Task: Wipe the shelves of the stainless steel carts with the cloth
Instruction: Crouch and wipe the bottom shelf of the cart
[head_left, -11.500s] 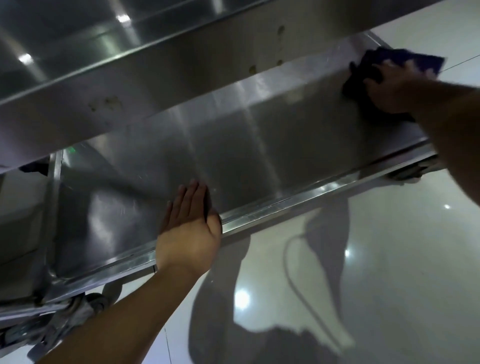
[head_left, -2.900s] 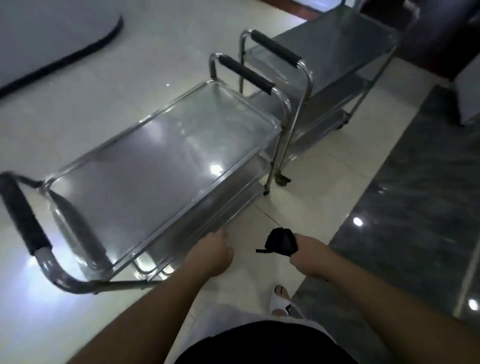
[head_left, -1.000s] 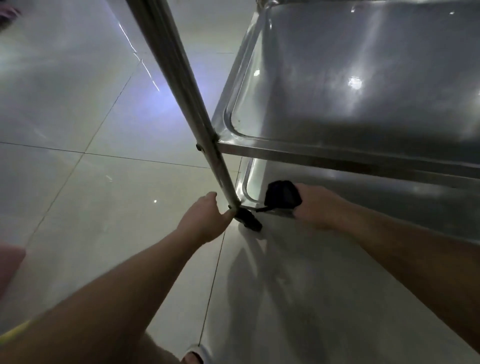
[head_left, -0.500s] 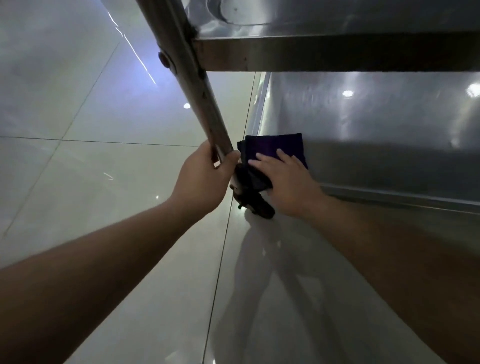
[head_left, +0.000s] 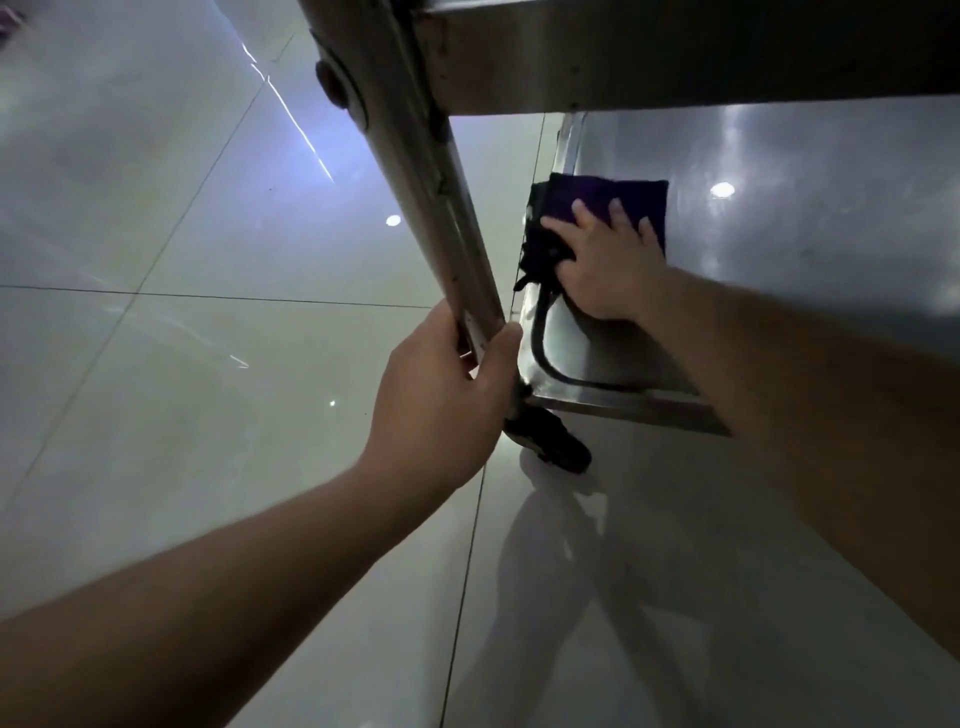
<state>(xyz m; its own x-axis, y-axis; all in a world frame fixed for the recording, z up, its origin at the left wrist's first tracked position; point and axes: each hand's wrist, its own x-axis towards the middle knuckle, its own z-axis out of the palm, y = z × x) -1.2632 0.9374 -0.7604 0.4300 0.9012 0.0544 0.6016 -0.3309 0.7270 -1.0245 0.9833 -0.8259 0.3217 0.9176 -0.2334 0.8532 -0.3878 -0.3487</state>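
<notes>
Your right hand (head_left: 605, 270) lies flat with fingers spread on the dark purple cloth (head_left: 608, 208), pressing it against the lower shelf (head_left: 805, 218) of the cart, close to the shelf's left edge, just right of the frame's centre. The cloth is partly bunched on its left side, where it meets the raised rim. Your left hand (head_left: 447, 400) is closed around the cart's upright post (head_left: 415, 171), which slants from the top centre of the frame down to the middle; your thumb and fingers wrap the post just above the shelf's near corner. The upper shelf (head_left: 675, 52) overhangs along the top right of the frame, and a black caster (head_left: 550, 441) sits under the corner on the pale tiled floor (head_left: 156, 364).

You appear to be at the start of wiping this lower shelf, with the cloth in the corner region and most of the steel surface stretching away to the right of the frame, not yet covered. The next move likely calls for sweeping the cloth rightward along the shelf with steady downward pressure while you brace the post so the cart does not roll. Flattening the bunched edge would give fuller contact, and you need to mind the overhang above your forearm.
</notes>
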